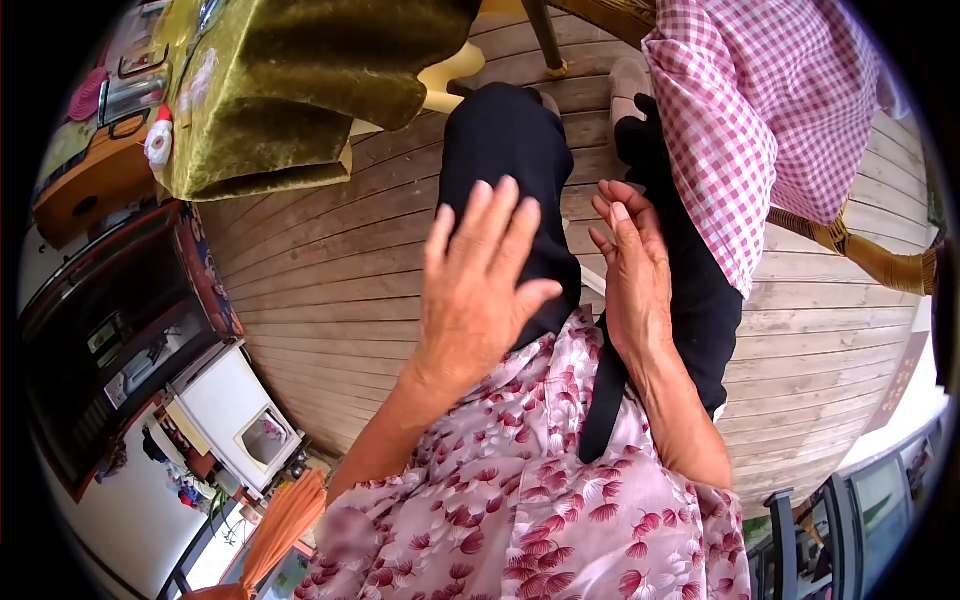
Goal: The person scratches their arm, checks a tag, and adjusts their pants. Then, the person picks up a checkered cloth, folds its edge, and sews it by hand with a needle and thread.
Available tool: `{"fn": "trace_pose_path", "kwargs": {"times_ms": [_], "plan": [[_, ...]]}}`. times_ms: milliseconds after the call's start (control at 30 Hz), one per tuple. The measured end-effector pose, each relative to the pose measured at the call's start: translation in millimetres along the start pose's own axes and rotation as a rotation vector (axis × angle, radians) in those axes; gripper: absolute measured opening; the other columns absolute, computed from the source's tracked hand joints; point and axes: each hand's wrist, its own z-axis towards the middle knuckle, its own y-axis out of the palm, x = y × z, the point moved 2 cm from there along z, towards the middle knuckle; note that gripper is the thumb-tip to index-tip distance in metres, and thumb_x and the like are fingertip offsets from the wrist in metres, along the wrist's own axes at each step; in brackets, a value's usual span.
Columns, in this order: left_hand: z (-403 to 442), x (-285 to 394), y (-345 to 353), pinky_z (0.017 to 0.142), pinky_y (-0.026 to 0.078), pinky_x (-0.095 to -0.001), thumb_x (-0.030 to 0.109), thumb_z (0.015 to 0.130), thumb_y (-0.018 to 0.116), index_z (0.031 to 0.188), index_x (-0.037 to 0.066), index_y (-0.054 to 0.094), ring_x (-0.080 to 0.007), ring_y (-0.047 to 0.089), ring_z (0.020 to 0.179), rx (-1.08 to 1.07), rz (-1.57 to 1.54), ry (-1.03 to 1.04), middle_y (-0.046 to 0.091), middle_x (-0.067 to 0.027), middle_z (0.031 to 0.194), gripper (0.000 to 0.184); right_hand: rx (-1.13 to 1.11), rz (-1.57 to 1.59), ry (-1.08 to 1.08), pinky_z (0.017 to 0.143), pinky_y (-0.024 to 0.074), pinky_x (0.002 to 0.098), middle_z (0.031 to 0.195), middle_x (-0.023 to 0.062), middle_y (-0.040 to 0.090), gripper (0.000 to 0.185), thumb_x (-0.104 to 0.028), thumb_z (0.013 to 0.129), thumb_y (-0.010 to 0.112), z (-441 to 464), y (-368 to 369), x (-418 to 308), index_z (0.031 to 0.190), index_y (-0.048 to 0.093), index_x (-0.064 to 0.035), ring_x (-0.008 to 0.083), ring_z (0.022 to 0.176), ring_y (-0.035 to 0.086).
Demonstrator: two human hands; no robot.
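My left hand (pixel 478 275) is held above my thigh in black trousers (pixel 505 150), back of the hand up, fingers spread, holding nothing. My right hand (pixel 638 270) is turned on its side above the other leg, with its fingers loosely curved and apart and nothing visible between them. The two hands do not touch. A black strap (pixel 603 400) hangs down the front of my pink floral top (pixel 560 500) between the forearms. Close by the right hand, a pink checked cloth (pixel 720 140) drapes down over the leg.
An olive velvet cloth (pixel 300 90) covers a table at the upper left, with a small figure in a red hat (pixel 158 140) at its edge. A bamboo-like chair rail (pixel 870 255) runs at the right. Wooden planks (pixel 320 270) form the floor. A white cabinet (pixel 235 410) stands at the lower left.
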Motion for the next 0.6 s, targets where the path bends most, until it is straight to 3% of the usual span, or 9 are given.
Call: {"fn": "trace_pose_path", "kwargs": {"times_ms": [67,133,200,267,333,433,467,533,600], "plan": [[-54.7,31.8,47.9,0.113,0.034,-0.0461,0.03,0.089,0.066,0.12,0.001,0.062,-0.0325,0.051,0.128,-0.419,-0.168,0.288,0.061,-0.0176,0.127,0.043,-0.055,-0.03,-0.068,0.106,0.0368,0.035,0.139,0.0109,0.051,0.04,-0.033,0.103,0.05,-3.4,2.4,-6.6,0.131,0.051,-0.0047,0.0215,0.129,0.049],[-62.5,35.1,44.3,0.112,0.036,-0.0459,0.026,0.089,0.066,0.108,0.001,0.066,-0.0325,0.058,0.119,-0.437,-0.374,0.265,0.068,-0.0151,0.112,0.032,-0.067,-0.02,-0.11,0.105,0.0382,0.0342,0.139,0.0108,0.053,0.039,-0.033,0.104,0.049,-5.5,3.1,-11.3,0.13,0.053,-0.0048,0.0207,0.129,0.049],[-53.2,27.9,34.8,0.111,0.037,-0.0445,0.024,0.089,0.067,0.106,0.001,0.065,-0.0326,0.06,0.115,-0.618,-0.638,0.031,0.068,-0.016,0.109,0.029,-0.099,-0.086,-0.141,0.103,0.0396,0.034,0.137,0.0101,0.054,0.037,-0.032,0.104,0.049,-8.9,-0.2,-10.6,0.129,0.054,-0.0047,0.0197,0.128,0.05],[-49.9,22.2,30.9,0.111,0.036,-0.0463,0.026,0.086,0.07,0.106,0.003,0.066,-0.0302,0.057,0.121,-0.6,-0.724,-0.048,0.067,-0.0149,0.112,0.03,-0.1,-0.073,-0.139,0.102,0.0403,0.0338,0.136,0.0101,0.055,0.036,-0.031,0.104,0.048,-8.1,-2.5,-6.6,0.128,0.055,-0.0045,0.0191,0.127,0.051],[-44.4,3.1,25.1,0.112,0.034,-0.0484,0.029,0.083,0.073,0.11,0.005,0.066,-0.0276,0.051,0.128,-0.391,-0.215,0.401,0.063,-0.0129,0.123,0.037,-0.118,-0.087,-0.148,0.101,0.0412,0.0325,0.135,0.01,0.056,0.036,-0.031,0.104,0.048,-8.1,-3.7,-6.2,0.128,0.054,-0.0048,0.0185,0.125,0.052],[18.5,-56.8,-27.8,0.115,0.021,-0.0569,0.033,0.084,0.073,0.129,0.009,0.062,-0.0292,0.042,0.137,0.16,0.304,0.184,0.053,-0.0128,0.141,0.052,-0.132,-0.08,-0.179,0.098,0.0429,0.0311,0.128,0.0092,0.059,0.033,-0.028,0.105,0.048,-15.5,-0.6,-12.1,0.125,0.055,-0.0023,0.0177,0.121,0.055],[35.5,-80.2,-39.5,0.113,0.029,-0.0532,0.033,0.085,0.073,0.131,0.007,0.06,-0.0326,0.044,0.135,0.316,0.466,-0.021,0.053,-0.0161,0.14,0.054,-0.128,-0.074,-0.177,0.098,0.0429,0.0311,0.128,0.0092,0.059,0.033,-0.028,0.105,0.048,-17.6,-1.2,-13.0,0.125,0.055,-0.0023,0.0177,0.121,0.055],[53.3,-108.8,-66.8,0.109,0.037,-0.0466,0.032,0.09,0.069,0.132,0.005,0.057,-0.0368,0.048,0.131,0.481,-0.059,-0.229,0.052,-0.0182,0.14,0.051,-0.139,-0.053,-0.206,0.098,0.0443,0.0317,0.128,0.0093,0.059,0.032,-0.027,0.105,0.048,-19.3,-3.1,-15.9,0.125,0.054,-0.0023,0.0178,0.12,0.056],[58.2,-101.9,-72.0,0.107,0.039,-0.0439,0.032,0.092,0.067,0.132,0.005,0.057,-0.0379,0.049,0.128,0.491,-0.039,-0.171,0.052,-0.0189,0.139,0.049,-0.13,-0.05,-0.202,0.097,0.045,0.0317,0.127,0.0093,0.059,0.031,-0.025,0.105,0.047,-19.6,-4.2,-15.5,0.125,0.054,-0.0024,0.018,0.119,0.056]]}}
